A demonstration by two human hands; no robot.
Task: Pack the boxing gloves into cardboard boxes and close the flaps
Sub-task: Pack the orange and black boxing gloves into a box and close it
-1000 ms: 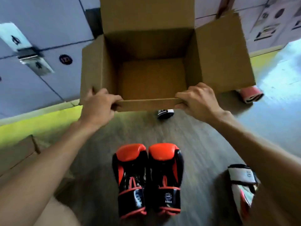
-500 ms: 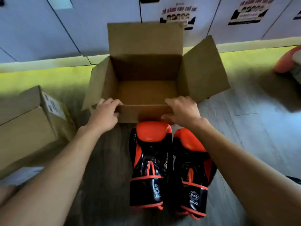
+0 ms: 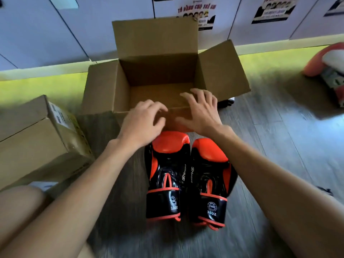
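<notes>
Head view: open cardboard box on floor, flaps up. Black-orange boxing gloves lie side by side just in front of it, cuffs toward the person. Left hand loosely curled, right hand fingers spread, both over the near wall, gripping nothing. Closed box at left.

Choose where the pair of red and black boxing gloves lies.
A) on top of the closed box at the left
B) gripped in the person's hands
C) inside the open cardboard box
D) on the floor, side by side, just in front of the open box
D: the gloves lie side by side on the floor, just in front of the open cardboard box, whose inside shows only bare cardboard.
</notes>
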